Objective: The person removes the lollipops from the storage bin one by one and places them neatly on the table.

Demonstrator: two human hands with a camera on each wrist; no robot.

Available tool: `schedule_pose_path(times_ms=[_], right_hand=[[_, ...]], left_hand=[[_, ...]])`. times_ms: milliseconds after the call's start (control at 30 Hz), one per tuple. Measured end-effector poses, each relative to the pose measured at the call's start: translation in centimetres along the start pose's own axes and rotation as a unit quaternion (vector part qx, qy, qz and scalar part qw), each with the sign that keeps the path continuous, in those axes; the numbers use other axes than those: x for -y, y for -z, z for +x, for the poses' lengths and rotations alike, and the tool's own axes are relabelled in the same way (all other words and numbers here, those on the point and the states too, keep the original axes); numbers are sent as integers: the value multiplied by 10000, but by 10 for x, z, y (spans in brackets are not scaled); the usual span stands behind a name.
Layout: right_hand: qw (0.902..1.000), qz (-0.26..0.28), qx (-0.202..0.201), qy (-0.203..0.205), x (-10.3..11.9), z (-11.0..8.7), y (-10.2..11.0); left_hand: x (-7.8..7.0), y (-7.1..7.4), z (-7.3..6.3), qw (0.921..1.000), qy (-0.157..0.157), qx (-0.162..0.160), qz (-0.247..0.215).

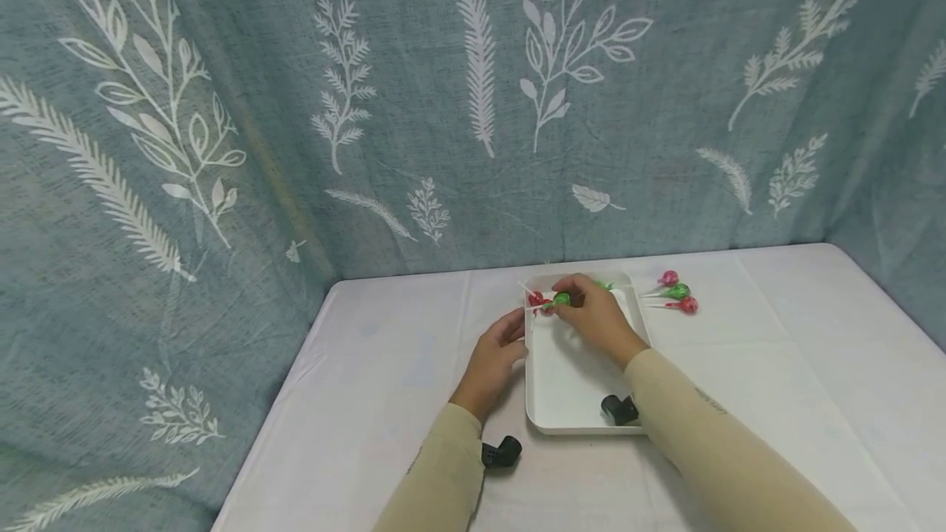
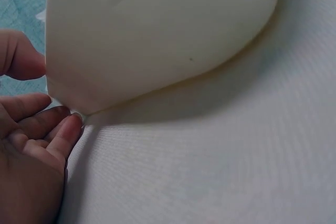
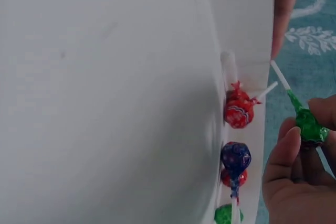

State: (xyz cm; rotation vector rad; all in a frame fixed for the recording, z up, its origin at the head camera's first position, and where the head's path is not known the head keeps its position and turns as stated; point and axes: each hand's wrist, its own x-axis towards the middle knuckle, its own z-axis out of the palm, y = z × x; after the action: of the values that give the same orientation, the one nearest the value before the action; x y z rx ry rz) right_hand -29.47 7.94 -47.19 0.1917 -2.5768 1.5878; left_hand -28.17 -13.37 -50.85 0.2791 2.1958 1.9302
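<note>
A green-wrapped lollipop (image 1: pixel 562 300) is pinched between the thumb and fingers of my right hand (image 1: pixel 597 320), over the far left part of a white tray (image 1: pixel 576 384). In the right wrist view this lollipop (image 3: pixel 311 128) has its white stick pointing up and left. My left hand (image 1: pixel 497 360) holds the tray's left side, thumb at the rim and fingertips low against the outer wall. Along the tray's far end lie a red lollipop (image 3: pixel 239 111), a blue lollipop (image 3: pixel 235 156), another red one partly hidden under it, and a green lollipop (image 3: pixel 227 214).
Right of the tray, a pink lollipop (image 1: pixel 668 277), a green lollipop (image 1: pixel 677 291) and a red lollipop (image 1: pixel 689 304) lie on the white-covered table (image 1: pixel 776 368), sticks pointing left. A blue-green leaf-patterned curtain (image 1: pixel 458 212) hangs behind. Black devices (image 1: pixel 504 451) sit at both wrists.
</note>
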Motion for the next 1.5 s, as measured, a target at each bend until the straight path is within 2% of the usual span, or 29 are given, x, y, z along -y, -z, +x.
schedule_pose_path(times_ms=[300,600,1067,1500], right_hand=[[9997,103,-63,-196,-2,-1,13],[9993,-60,-96,-349,-3,-5,35],[9981,100,-246,-560,-9,-4,60],[9970,390,-242,-615,-5,-6,77]], left_hand=[[1,-1,1,9999,-48,-25,100],[1,-3,0,9997,-56,-106,210],[4,-3,4,9997,-141,-60,195],[3,-4,7,9997,-28,-127,221]])
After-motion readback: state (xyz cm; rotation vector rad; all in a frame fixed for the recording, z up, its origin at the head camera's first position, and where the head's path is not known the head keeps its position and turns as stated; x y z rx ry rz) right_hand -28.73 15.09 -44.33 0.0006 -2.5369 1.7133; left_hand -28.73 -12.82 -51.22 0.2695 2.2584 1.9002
